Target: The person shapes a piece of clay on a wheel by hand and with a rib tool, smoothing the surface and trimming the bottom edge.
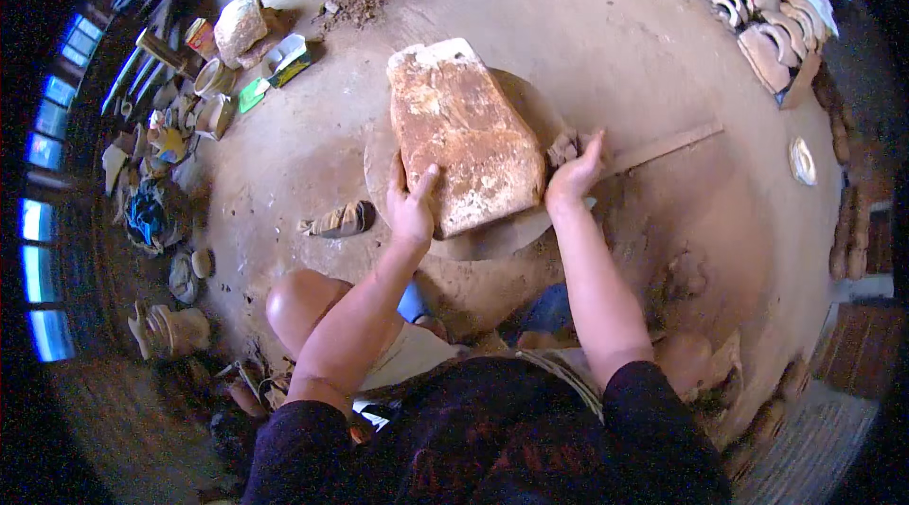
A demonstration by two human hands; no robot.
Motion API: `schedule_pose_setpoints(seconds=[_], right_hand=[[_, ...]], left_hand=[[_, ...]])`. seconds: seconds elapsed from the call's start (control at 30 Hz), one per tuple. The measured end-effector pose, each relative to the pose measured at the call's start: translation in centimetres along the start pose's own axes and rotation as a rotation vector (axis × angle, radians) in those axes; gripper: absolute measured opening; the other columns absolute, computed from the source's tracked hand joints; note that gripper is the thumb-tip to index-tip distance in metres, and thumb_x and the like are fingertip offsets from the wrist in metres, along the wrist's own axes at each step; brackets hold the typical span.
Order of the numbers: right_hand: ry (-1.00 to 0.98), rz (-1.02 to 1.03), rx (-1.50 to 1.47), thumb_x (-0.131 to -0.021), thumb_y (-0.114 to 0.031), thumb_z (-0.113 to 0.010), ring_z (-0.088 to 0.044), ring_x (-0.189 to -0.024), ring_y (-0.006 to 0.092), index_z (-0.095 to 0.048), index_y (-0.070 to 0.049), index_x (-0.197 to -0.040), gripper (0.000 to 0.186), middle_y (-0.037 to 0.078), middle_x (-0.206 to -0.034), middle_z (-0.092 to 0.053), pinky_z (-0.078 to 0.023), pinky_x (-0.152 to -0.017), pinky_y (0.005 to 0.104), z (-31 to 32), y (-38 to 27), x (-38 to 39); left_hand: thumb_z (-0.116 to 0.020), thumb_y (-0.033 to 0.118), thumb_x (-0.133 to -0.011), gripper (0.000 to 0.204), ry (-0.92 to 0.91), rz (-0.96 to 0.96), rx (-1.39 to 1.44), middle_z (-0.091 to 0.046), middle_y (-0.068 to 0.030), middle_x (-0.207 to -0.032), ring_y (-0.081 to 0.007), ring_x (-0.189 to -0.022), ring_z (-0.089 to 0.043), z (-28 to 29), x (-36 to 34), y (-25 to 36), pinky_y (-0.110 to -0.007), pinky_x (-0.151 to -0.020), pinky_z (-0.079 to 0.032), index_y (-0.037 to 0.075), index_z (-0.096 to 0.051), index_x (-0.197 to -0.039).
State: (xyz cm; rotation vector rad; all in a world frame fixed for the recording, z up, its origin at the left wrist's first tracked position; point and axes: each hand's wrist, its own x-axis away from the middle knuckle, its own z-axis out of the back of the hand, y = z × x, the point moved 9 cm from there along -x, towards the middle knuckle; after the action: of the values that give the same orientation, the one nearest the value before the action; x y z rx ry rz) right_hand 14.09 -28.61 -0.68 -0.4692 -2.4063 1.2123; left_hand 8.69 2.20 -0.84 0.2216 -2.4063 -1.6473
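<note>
A large wedge-shaped slab, rough, rust-brown and chalky white [464, 141], lies centrally in front of a seated person, between both hands. It is over a flat, round grey disc [511, 240] on the dusty tan floor [275, 155]; whether it rests on the disc or is held just above it, I cannot tell.

From left to right: at far left, a dark open box with a white inside [287, 60] sits on the floor, well apart from the slab. Nearer, a tan, roughly cylindrical piece with a dark end [333, 221] lies beside the disc.

Next, the left hand [411, 207] grips the slab's near left edge, thumb on the top face, the other fingers along the side. The slab's long axis runs away from the person, its narrow end far and leaning left, its broad end near.

On the right, the right hand [574, 181] sits against the near right corner, its palm toward the edge, its fingers stretched out rather than curled. Both hands are about equally near. Beyond it, a long, thin wooden strip [668, 147] points right.
</note>
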Motion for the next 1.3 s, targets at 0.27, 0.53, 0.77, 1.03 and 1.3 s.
schedule_pose_setpoints(seconds=[0.27,0.53,0.77,1.03,1.3], right_hand=[[0.149,0.039,-0.002,-0.105,-0.059,-0.047,-0.055,-0.068,0.0141,-0.061,-0.008,-0.095,0.054,0.002,-0.079,-0.060,-0.043,-0.062,0.0292,4.3,3.9,0.7],[0.030,-0.081,0.154,-0.101,-0.052,-0.059,-0.044,-0.052,0.0127,-0.055,-0.013,-0.073,0.048,-0.002,-0.062,-0.049,-0.037,-0.049,0.0311,7.2,-3.2,5.0],[0.205,0.642,0.409,-0.107,-0.045,-0.048,-0.064,-0.077,0.0235,-0.064,-0.003,-0.093,0.048,0.011,-0.086,-0.065,-0.054,-0.072,0.0411,11.3,-18.5,9.5],[-0.507,1.090,1.132,-0.081,-0.089,-0.050,-0.002,-0.157,0.0429,-0.054,-0.006,-0.148,0.107,0.024,-0.166,-0.023,-0.004,-0.123,0.0624,-1.4,-16.0,22.2],[-0.299,1.123,0.698,-0.083,-0.087,-0.047,-0.017,-0.154,0.0468,-0.048,-0.002,-0.151,0.109,0.027,-0.163,-0.029,-0.011,-0.123,0.0619,0.7,-21.1,20.4]], left_hand=[[-0.070,0.013,-0.097,0.069,-0.051,0.020,-0.134,-0.058,-0.0174,-0.140,-0.0230,-0.120,-0.061,2.0,1.6,-0.5,-0.035,-0.102,-0.050,-0.004,-0.035,-0.154],[-0.062,0.030,-0.103,0.068,-0.040,-0.194,-0.924,-0.052,-0.0238,-0.146,-0.0329,-0.135,-0.051,-2.0,1.5,3.8,-0.040,-0.116,-0.037,-0.007,-0.034,-0.152],[-0.049,0.044,-0.107,0.069,-0.086,-0.455,-0.949,-0.038,-0.0235,-0.160,-0.0345,-0.148,-0.037,-5.3,2.9,7.1,-0.044,-0.122,-0.029,-0.001,-0.033,-0.158],[-0.050,0.035,-0.108,0.038,-0.406,0.339,-0.008,-0.070,-0.0102,-0.108,-0.0217,-0.103,-0.067,-19.4,10.8,7.0,-0.037,-0.088,-0.053,0.008,-0.057,-0.133],[-0.047,0.042,-0.108,0.054,-0.837,0.030,-0.226,-0.056,-0.0143,-0.144,-0.0294,-0.132,-0.054,-23.8,18.5,4.8,-0.044,-0.111,-0.046,0.006,-0.046,-0.148]])
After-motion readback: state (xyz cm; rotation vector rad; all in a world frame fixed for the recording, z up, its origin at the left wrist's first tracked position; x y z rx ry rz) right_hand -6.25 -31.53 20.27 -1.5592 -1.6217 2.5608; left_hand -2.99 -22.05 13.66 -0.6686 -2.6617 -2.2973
